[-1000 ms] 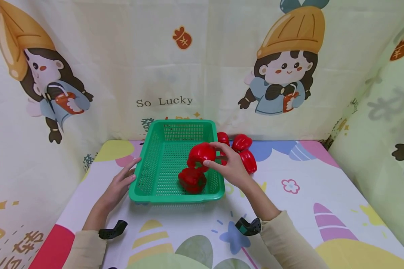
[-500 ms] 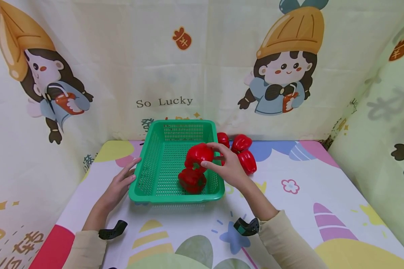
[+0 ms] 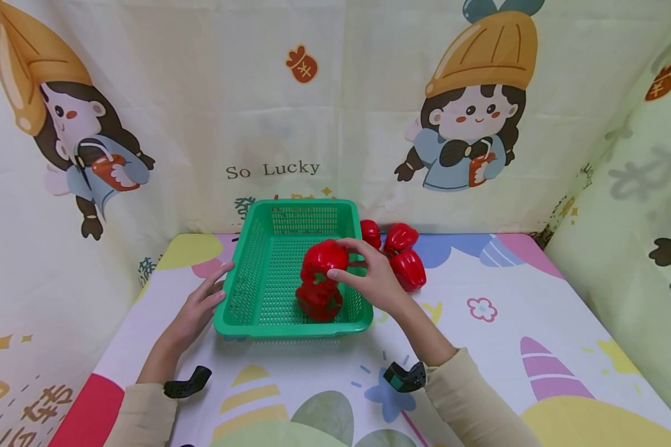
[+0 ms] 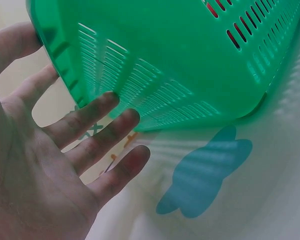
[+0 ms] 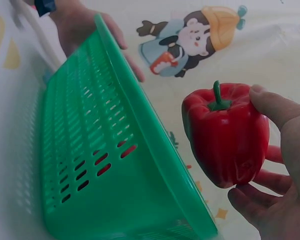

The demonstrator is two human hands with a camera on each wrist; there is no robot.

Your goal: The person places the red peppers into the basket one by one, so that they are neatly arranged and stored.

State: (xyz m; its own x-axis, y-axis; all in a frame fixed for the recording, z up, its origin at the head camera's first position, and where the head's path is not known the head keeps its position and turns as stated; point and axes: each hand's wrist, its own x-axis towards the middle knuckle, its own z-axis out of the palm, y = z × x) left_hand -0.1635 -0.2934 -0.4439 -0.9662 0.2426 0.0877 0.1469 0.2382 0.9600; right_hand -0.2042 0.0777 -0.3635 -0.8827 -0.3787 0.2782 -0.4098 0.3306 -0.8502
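Note:
A green plastic basket (image 3: 235, 329) with slotted walls stands on the table. Over its right half, my right hand (image 3: 371, 276) grips a red bell pepper (image 3: 325, 256) between thumb and fingers. The right wrist view shows the held bell pepper (image 5: 227, 135) upright, its green stem on top, above the basket's rim. Inside the basket lies another red bell pepper (image 3: 319, 302), just below the held one. My left hand (image 3: 196, 310) touches the basket's left rim. In the left wrist view, the fingers (image 4: 97, 112) are spread and nearly straight against the basket wall (image 4: 155, 60).
Right of the basket, several red bell peppers (image 3: 408, 268) lie on the tabletop near the back edge. A patterned cloth backdrop (image 3: 341, 124) rises behind the table and at both sides. The printed table cover (image 3: 458, 347) extends to the right and front.
My right hand has carried the held bell pepper a little to the left, farther over the basket. The left hand and the basket stay where they were.

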